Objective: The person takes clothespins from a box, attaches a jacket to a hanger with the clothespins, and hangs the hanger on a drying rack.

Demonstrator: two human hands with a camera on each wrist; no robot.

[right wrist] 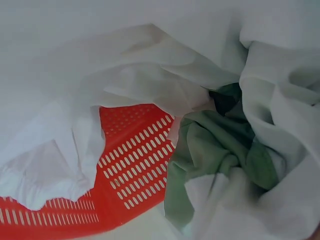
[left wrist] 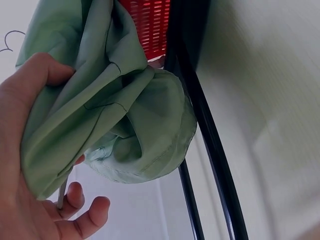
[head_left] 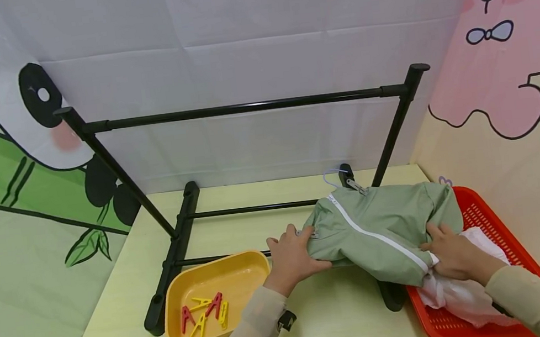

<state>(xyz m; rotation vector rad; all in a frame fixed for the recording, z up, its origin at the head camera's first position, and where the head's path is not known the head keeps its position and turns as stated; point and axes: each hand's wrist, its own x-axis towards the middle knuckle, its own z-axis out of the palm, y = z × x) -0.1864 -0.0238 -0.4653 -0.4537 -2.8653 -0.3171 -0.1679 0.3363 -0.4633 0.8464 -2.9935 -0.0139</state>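
Observation:
A sage-green zip jacket (head_left: 382,228) with a white zip strip lies across the right side of the rack and the basket edge. My left hand (head_left: 292,257) grips its left side, thumb over the fabric in the left wrist view and fingers beneath, beside a small metal clip (left wrist: 62,194). At the jacket's right end, my right hand (head_left: 459,252) holds the cloth near the white zip end; the right wrist view hides its fingers. A thin lavender hanger hook (head_left: 331,171) and a metal zip pull or clip (head_left: 356,185) show at the jacket's far edge.
A black rack (head_left: 243,108) stands behind the hands. Left of them, a yellow tray (head_left: 241,266) holds several red and yellow clothespins (head_left: 200,324). On the right, a red basket (head_left: 484,205) contains white cloth (head_left: 465,302). A patterned wall backs the table.

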